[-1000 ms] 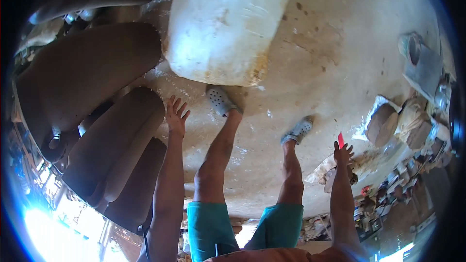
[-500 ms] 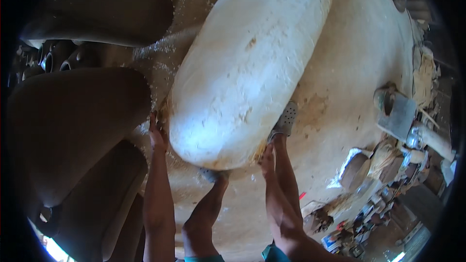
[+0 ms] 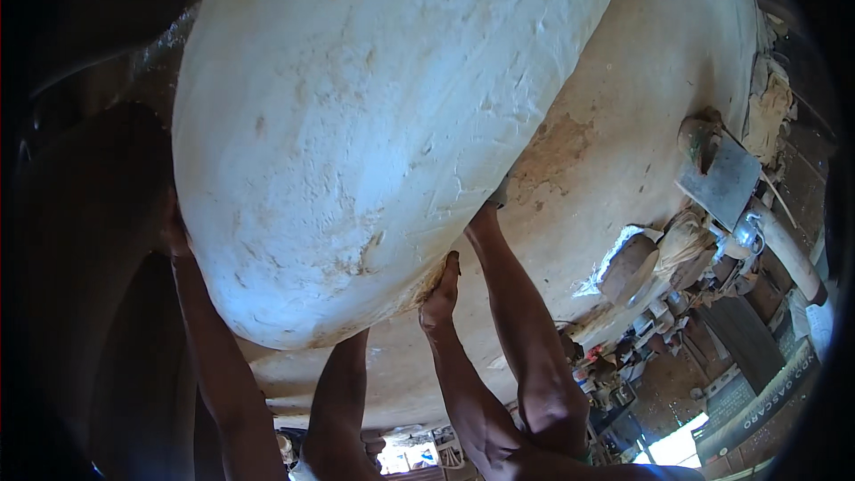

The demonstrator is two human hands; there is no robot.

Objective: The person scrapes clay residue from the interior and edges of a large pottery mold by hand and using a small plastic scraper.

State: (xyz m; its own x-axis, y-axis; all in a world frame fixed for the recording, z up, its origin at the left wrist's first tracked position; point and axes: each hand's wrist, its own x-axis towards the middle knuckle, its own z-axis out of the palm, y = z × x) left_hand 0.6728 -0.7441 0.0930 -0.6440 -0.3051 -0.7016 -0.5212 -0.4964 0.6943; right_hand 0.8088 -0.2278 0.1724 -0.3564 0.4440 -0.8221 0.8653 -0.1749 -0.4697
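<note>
The white slab [image 3: 374, 125] now fills most of the frame, from top centre down to lower centre. A second ago it lay on the floor ahead and both hands were free in the air; half a second ago they were closing on its near end. So the person has bent down and taken hold of it, and the near end looks raised or tipped. The left hand [image 3: 174, 236] presses flat on the slab's left edge, fingers mostly hidden behind it. The right hand [image 3: 441, 289] cups under the lower right edge, fingers curled against the underside. At right, among clutter, stands a grey box [image 3: 721, 178] and a brown pot [image 3: 628, 267]; their contents cannot be seen.
</note>
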